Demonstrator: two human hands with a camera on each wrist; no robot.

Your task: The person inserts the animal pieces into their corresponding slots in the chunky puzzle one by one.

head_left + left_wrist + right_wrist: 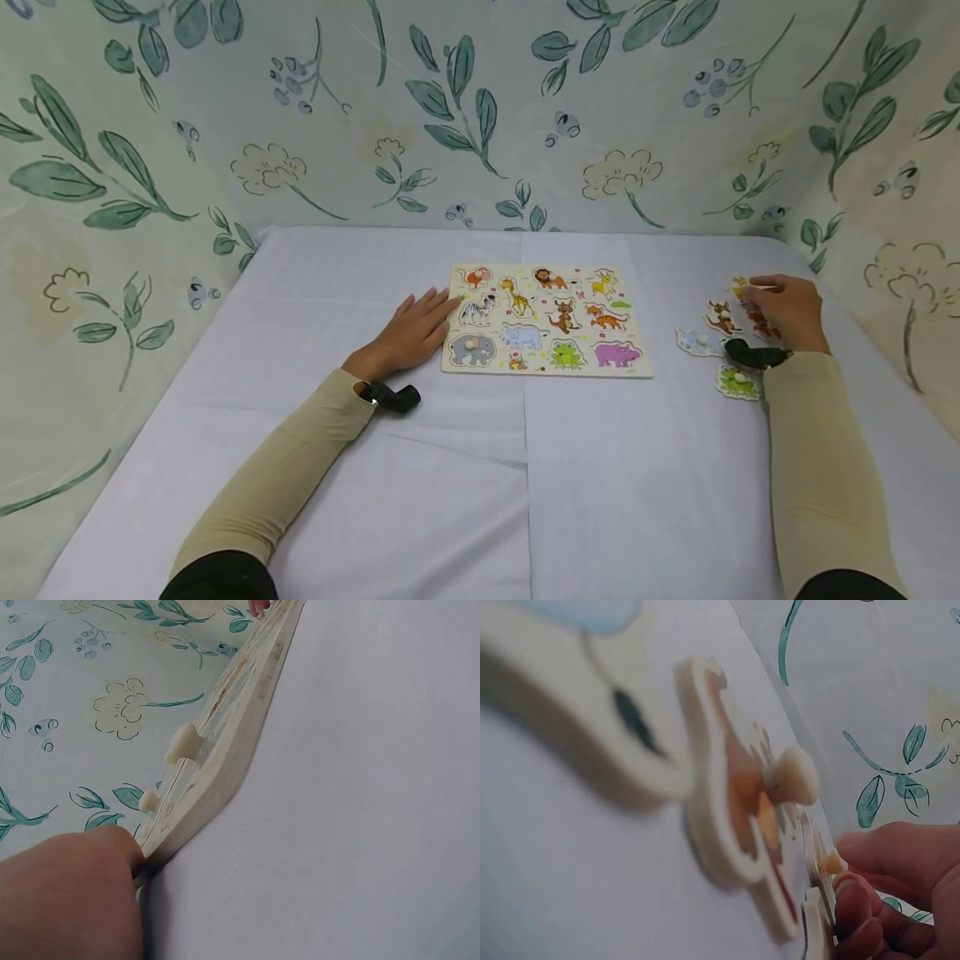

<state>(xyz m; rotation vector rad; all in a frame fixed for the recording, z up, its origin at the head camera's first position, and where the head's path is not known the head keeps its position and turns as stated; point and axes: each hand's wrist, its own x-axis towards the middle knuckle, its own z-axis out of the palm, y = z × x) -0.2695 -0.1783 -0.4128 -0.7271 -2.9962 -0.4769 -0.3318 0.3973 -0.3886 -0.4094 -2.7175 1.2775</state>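
Observation:
A wooden animal puzzle board (pixel 573 354) lies flat on the white cloth. My left hand (pixel 408 332) rests beside it, fingers straight and fingertips at its left edge. Knobs stand up on the elephant (pixel 480 357) and the monkey at the board's left side. Right of the board, my right hand (pixel 791 312) is over a group of loose puzzle pieces. Its thumb (pixel 885 851) and curled fingers pinch the small knob (pixel 832 862) of a yellow piece (pixel 738 283), which the hand partly hides. Close by are a kangaroo piece (pixel 722 323) and a brown piece (pixel 763 327).
A light blue piece (pixel 693 342) and a frog piece (pixel 737 387) lie near my right wrist, which wears a black camera (pixel 753 356). Behind the table (pixel 360 250) hangs a curtain (pixel 337 150) printed with leaves and flowers, which also runs along both sides.

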